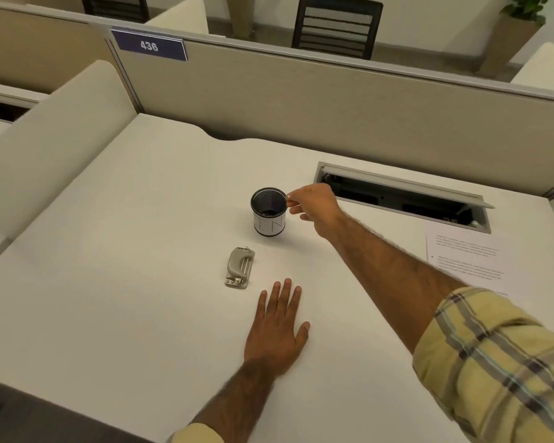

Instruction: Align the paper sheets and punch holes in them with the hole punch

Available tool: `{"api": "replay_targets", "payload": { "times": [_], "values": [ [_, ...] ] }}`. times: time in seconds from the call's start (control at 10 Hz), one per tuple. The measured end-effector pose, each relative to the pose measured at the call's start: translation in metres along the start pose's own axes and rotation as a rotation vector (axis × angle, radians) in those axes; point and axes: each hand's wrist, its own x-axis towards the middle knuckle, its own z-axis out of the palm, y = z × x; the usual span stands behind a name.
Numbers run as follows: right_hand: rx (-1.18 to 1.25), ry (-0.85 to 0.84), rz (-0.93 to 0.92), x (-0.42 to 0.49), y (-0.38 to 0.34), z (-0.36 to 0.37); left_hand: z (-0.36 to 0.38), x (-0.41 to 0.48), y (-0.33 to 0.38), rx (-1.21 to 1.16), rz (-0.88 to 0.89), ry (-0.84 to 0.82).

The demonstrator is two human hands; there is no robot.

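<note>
Flat on the desk [125,219] lies the open, empty left hand [277,327], the hole punch [238,267] just beyond its fingertips. Farther right, the right hand [314,204] pinches something tiny at the mesh cup [268,212] rim; paper sheets [461,260] sit half hidden behind that forearm.

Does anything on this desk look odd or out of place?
Nothing spilled or broken. The hatch set into the desk stands open, and the paper sheets lie far right, away from the hole punch.
</note>
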Motion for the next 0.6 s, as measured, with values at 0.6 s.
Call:
{"api": "replay_targets", "payload": {
  "times": [0.6],
  "values": [
    [-0.365, 0.138, -0.202, 0.026, -0.001, 0.025, 0.006, -0.001, -0.003, -0.082, 0.012, 0.022]
  ]
}}
